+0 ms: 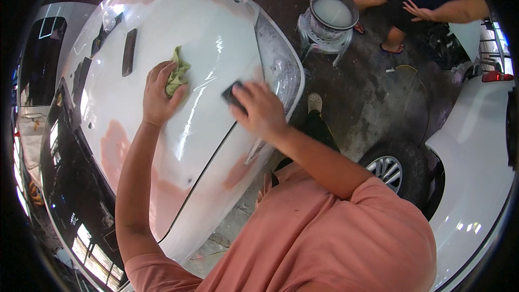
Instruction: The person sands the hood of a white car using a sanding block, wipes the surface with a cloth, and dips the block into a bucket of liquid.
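Wet, dark concrete floor [373,92] spreads around a white car hood [216,38] that fills the middle of the view, its paint glossy with pinkish sanded patches toward the near edge; the left hand [158,96] lies on the hood with its fingers curled around a crumpled yellow-green cloth [177,71], pressing it against the panel; the right hand [259,109] rests just beside the headlight [278,65], fingers clenched over a small dark sanding block [231,93] that sits flat on the hood; the two hands are near each other but apart; beyond the headlight a round metal bucket [332,13] of milky water stands on the floor, and another person's hand [417,11] hangs open near it; a second white car [476,184] with a dark wheel [390,170] sits to the right
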A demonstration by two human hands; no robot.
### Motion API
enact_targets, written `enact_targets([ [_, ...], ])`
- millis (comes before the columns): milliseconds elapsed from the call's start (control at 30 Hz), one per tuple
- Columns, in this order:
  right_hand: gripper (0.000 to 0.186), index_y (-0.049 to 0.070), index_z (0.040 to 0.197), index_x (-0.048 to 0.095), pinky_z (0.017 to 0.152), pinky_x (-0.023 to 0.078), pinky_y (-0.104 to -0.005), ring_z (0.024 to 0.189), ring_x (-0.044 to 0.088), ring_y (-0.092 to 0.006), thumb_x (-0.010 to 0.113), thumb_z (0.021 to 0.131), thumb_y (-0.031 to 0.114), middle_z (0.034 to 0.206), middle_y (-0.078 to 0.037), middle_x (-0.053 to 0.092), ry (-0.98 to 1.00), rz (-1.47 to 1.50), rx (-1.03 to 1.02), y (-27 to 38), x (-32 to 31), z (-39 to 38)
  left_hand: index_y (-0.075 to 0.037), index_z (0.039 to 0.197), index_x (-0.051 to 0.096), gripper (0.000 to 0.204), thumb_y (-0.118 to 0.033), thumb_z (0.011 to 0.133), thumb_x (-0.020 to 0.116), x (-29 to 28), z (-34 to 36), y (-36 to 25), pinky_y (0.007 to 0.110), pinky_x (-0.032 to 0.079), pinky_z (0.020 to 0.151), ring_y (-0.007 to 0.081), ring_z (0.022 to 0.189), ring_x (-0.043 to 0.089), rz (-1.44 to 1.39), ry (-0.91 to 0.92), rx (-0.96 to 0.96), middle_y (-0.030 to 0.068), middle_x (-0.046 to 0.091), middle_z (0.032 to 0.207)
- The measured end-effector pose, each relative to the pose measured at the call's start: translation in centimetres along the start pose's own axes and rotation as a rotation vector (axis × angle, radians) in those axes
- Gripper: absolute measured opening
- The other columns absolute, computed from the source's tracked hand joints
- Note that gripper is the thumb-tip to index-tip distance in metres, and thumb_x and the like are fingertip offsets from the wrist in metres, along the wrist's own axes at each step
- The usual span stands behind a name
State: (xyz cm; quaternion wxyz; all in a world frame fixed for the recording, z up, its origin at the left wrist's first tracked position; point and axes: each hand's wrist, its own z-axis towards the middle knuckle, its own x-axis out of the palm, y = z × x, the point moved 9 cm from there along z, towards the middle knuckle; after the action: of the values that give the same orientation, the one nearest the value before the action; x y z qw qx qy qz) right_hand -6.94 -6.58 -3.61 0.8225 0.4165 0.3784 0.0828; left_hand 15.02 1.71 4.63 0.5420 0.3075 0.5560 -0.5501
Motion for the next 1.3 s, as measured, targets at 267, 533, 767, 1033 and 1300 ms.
enact_targets([
  [267,0.029,0.012,0.114,0.066,0.087,0.049,-0.053,0.102,0.06,-0.0377,0.062,0.094,0.032,0.116,-0.012,0.064,-0.004,-0.008,0.101,-5.3,0.9,6.7,-0.008,0.137,0.059,0.06,-0.029,0.083,0.075,0.2,0.9,0.1,0.047,0.043,0.109,0.0409,0.128,0.053,0.057,-0.014,0.024,0.0171,0.057,0.142],
  [533,0.041,0.015,0.134,0.064,0.106,0.043,-0.0506,0.124,0.055,-0.0332,0.061,0.098,0.035,0.14,-0.013,0.059,0.115,0.073,0.016,-7.3,3.3,9.9,-0.008,0.137,0.06,0.059,-0.031,0.084,0.074,0.0,0.5,0.0,0.047,0.044,0.109,0.0398,0.129,0.053,0.031,-0.005,0.013,0.0178,0.057,0.141],
  [767,0.043,0.013,0.135,0.063,0.113,0.038,-0.0504,0.129,0.053,-0.0343,0.067,0.093,0.021,0.144,-0.014,0.055,0.091,-0.109,-0.32,2.3,2.4,1.7,-0.009,0.136,0.062,0.054,-0.028,0.087,0.071,-0.1,-0.1,-0.1,0.047,0.044,0.109,0.0395,0.128,0.054,0.061,-0.019,-0.026,0.0157,0.059,0.139],
  [1033,0.039,0.012,0.136,0.061,0.108,0.04,-0.0505,0.126,0.054,-0.0396,0.062,0.098,0.024,0.142,-0.017,0.057,0.065,0.012,-0.109,-6.0,4.4,11.5,-0.008,0.131,0.065,0.045,-0.019,0.088,0.069,-0.4,-1.8,-4.0,0.048,0.039,0.115,0.0396,0.131,0.052,0.173,-0.152,-0.256,0.0172,0.061,0.133],
  [1300,0.041,0.003,0.136,0.059,0.112,0.039,-0.0445,0.129,0.053,-0.0369,0.062,0.098,0.017,0.142,-0.018,0.057,0.02,0.291,-0.038,-13.2,-2.0,15.9,-0.014,0.14,0.06,0.058,-0.024,0.084,0.075,1.3,-6.1,-11.0,0.056,0.033,0.118,0.0424,0.138,0.045,0.387,-0.134,-0.479,0.0183,0.056,0.141],
])
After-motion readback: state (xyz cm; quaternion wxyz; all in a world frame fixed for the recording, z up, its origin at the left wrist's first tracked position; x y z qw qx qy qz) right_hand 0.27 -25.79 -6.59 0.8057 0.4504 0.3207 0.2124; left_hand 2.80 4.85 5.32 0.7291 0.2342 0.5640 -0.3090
